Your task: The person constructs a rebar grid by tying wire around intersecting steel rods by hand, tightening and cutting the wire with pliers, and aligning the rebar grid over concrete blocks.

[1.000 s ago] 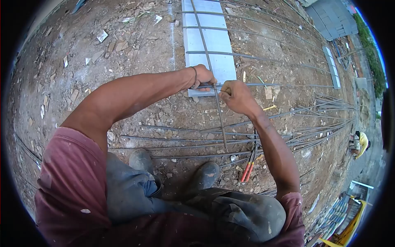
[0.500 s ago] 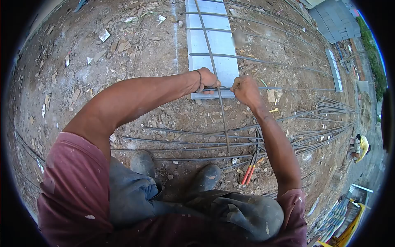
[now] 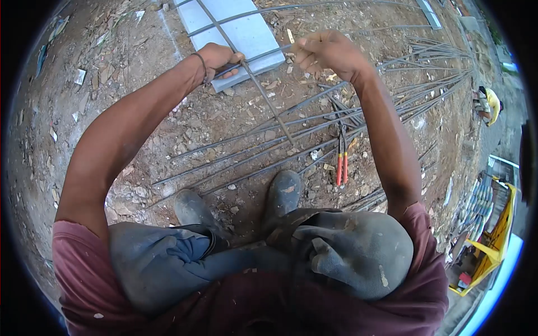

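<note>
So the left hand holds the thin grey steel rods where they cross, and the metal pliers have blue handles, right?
No: the head view shows red handles on the metal pliers. The left hand does hold the crossing rods.

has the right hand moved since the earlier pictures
Yes, the right hand has moved rightward relative to the pale slab, now past its edge and farther from the left hand.

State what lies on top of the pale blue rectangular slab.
Thin, dark grey metal bars cross over the slab; the left hand holds a crossing at its near end. The surface behind them cannot be seen.
</note>
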The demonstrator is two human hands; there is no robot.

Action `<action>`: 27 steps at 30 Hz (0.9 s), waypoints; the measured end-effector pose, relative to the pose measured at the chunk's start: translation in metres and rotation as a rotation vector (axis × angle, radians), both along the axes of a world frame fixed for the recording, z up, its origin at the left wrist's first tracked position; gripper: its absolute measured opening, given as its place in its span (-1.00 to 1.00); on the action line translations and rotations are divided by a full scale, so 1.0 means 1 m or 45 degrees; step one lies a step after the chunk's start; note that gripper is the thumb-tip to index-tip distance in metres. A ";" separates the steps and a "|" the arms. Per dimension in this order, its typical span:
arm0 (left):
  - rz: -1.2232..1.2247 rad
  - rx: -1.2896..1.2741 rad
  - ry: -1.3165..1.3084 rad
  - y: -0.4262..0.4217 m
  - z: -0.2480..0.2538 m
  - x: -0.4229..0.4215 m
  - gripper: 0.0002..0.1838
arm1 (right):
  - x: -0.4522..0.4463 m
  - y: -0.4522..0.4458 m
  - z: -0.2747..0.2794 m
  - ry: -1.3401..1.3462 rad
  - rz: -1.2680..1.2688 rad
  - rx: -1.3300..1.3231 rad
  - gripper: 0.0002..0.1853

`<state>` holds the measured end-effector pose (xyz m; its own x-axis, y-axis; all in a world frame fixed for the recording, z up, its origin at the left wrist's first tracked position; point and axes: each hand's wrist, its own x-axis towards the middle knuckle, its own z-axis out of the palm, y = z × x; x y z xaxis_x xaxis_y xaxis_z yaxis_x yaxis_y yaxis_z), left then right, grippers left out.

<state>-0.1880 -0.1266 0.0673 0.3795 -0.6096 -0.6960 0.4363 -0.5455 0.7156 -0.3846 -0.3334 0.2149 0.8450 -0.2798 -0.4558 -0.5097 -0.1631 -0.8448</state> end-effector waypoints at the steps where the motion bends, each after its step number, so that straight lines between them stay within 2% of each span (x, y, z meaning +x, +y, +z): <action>1: -0.010 -0.017 -0.002 -0.002 0.004 0.002 -0.80 | -0.029 -0.020 -0.003 -0.020 -0.211 -0.083 -0.70; 2: -0.043 -0.034 0.003 -0.007 0.012 0.001 -0.80 | -0.055 -0.041 -0.006 -0.058 -0.402 -0.175 -0.69; 4: 0.092 -0.007 -0.021 0.001 0.027 -0.010 -0.78 | -0.123 -0.058 -0.017 0.296 -0.344 -0.480 -0.65; 5: 0.101 -0.009 -0.027 0.002 0.031 -0.012 -0.77 | -0.153 -0.049 -0.024 0.568 -0.278 -0.702 -0.59; 6: 0.122 -0.011 -0.041 0.000 0.032 -0.011 -0.77 | -0.185 -0.043 -0.043 0.814 -0.073 -0.807 -0.51; 7: 0.064 -0.004 -0.043 -0.002 0.032 -0.010 -0.77 | -0.220 -0.036 -0.071 0.944 0.171 -0.953 -0.57; 8: 0.020 0.013 -0.045 0.000 0.031 -0.009 -0.77 | -0.269 -0.028 -0.113 0.771 0.248 -1.119 -0.36; 9: 0.003 0.033 -0.053 0.001 0.031 -0.008 -0.79 | -0.291 -0.006 -0.129 0.835 0.137 -1.042 -0.32; 10: -0.013 0.054 -0.059 0.000 0.034 -0.007 -0.81 | -0.312 0.002 -0.154 0.945 0.128 -0.739 -0.23; 12: -0.176 0.041 -0.227 0.004 0.042 -0.004 -0.82 | -0.344 0.037 -0.194 0.607 -0.042 -1.190 -0.28; 13: -0.151 0.057 -0.241 0.005 0.046 0.001 -0.82 | -0.341 0.040 -0.196 0.580 -0.022 -1.183 -0.28; 15: -0.446 0.207 -0.780 0.003 0.054 0.006 -0.80 | -0.337 0.041 -0.191 0.705 -0.217 -0.977 -0.40; 16: -0.624 0.346 -1.179 0.002 0.079 0.005 -0.77 | -0.333 0.040 -0.182 0.694 -0.208 -0.980 -0.40; 18: -0.451 0.126 -1.541 0.015 0.094 0.015 -0.76 | -0.327 0.038 -0.163 0.622 -0.198 -0.826 -0.58; 19: -0.444 0.075 -1.548 0.018 0.104 0.015 -0.72 | -0.371 0.009 -0.221 0.218 -0.189 -1.030 -0.73; 20: -0.419 0.080 -1.548 0.024 0.102 0.010 -0.72 | -0.365 0.008 -0.209 0.208 -0.169 -1.041 -0.73; 22: -0.633 -0.024 -1.849 0.037 0.091 -0.007 -0.65 | -0.336 0.018 -0.165 0.196 -0.789 -0.163 -0.82; 25: -0.640 -0.096 -1.863 0.050 0.083 -0.051 -0.61 | -0.295 0.023 -0.116 0.158 -0.799 -0.291 -0.86; 26: -0.683 -0.211 -1.853 0.050 0.078 -0.060 -0.64 | -0.278 0.026 -0.100 0.130 -0.808 -0.385 -0.86; 27: -0.729 -0.329 -1.845 0.048 0.072 -0.065 -0.67 | -0.257 0.032 -0.079 0.099 -0.788 -0.338 -0.84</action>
